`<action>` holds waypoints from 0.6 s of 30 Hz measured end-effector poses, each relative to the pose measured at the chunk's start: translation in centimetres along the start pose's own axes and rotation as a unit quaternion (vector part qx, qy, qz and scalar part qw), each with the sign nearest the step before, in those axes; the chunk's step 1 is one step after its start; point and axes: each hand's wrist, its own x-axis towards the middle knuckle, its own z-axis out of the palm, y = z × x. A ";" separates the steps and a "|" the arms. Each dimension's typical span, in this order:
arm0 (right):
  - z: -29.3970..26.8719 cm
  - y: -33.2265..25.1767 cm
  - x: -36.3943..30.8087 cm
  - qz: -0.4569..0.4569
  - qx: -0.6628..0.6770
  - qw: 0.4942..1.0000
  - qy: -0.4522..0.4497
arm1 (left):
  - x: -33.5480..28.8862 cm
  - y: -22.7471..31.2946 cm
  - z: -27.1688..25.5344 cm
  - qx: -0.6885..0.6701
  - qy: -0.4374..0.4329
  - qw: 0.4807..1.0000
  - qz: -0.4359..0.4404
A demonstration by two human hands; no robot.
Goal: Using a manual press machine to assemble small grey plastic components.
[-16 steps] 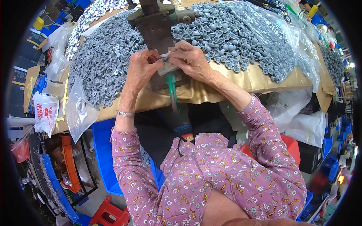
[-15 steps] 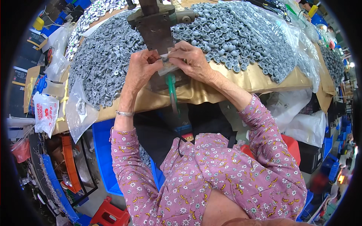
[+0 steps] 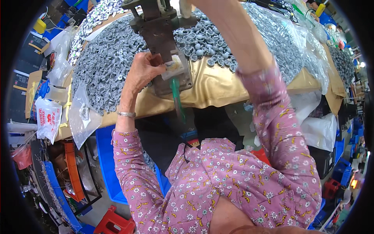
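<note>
My left hand (image 3: 143,71) pinches a small pale part (image 3: 173,65) and holds it against the base of a dark metal hand press (image 3: 156,29). A silver bracelet sits on that wrist. My right forearm (image 3: 237,43) reaches straight up beside the press, and its hand is cut off by the top edge of the picture. A green strip (image 3: 177,102) hangs down from the press base over the table's front edge. Heaps of small grey metal caps (image 3: 109,66) cover the table on both sides of the press.
A gold-coloured sheet (image 3: 218,85) covers the table front. Clear plastic bags (image 3: 83,117) hang at the left edge. A blue crate (image 3: 107,163) and a red stool (image 3: 113,222) stand on the floor at left; white bags (image 3: 321,130) lie at right.
My right hand has left the part at the press base and risen up out of the picture. My left hand stays on the part.
</note>
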 end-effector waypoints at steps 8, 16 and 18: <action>-0.4 -1.2 -0.7 -0.054 -0.083 0.992 -0.079 | -0.6 0.5 -0.2 -0.049 0.004 0.999 -0.017; -11.9 5.8 -7.4 0.080 -0.495 0.863 -0.064 | -5.7 -1.2 -0.9 0.016 0.153 0.988 0.009; -15.0 5.4 -13.2 0.075 -0.604 0.786 -0.104 | -9.5 -1.0 -2.7 0.036 0.167 0.985 -0.035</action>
